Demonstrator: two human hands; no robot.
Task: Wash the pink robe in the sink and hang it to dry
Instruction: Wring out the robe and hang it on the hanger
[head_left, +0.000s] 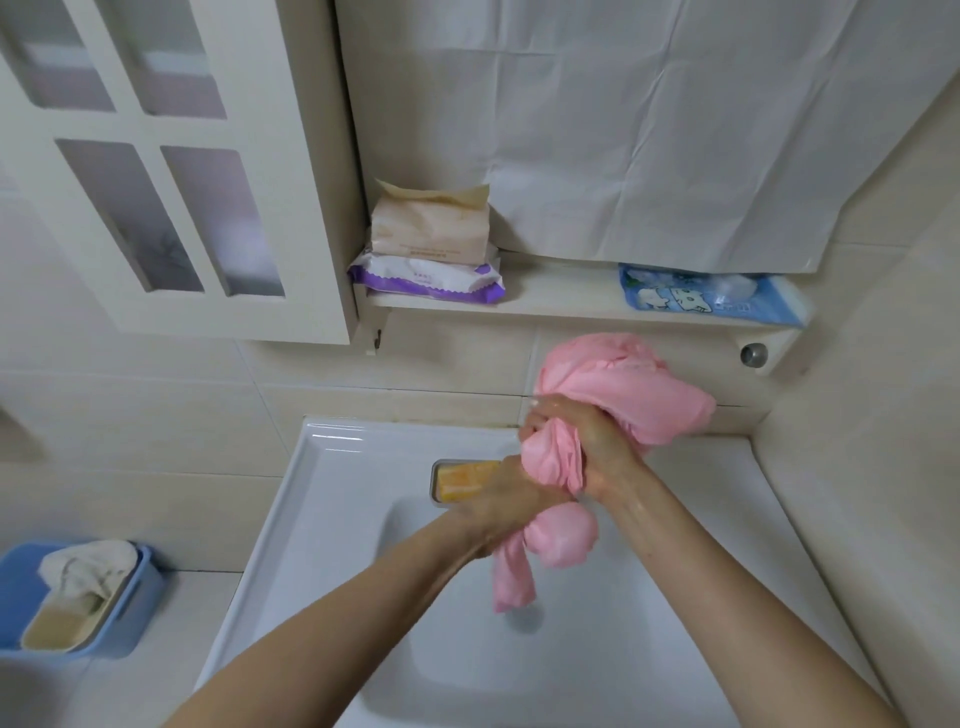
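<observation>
The pink robe (623, 384) is bunched into a wet twisted bundle held above the white sink (332, 467). My right hand (582, 436) grips its upper part, with a big puff of fabric bulging above the fist. My left hand (506, 499) grips the bundle just below, and a tail of pink cloth hangs down from it over the basin. The two hands are close together, touching through the cloth. Both forearms reach in from the bottom of the view.
An orange soap bar in a grey dish (462, 480) sits on the sink's back rim. A shelf (561, 301) above holds tissue packs (431, 244) and a blue packet (711, 293). A blue basket (78, 597) with a cloth stands at the left. A white cabinet door (171, 171) hangs upper left.
</observation>
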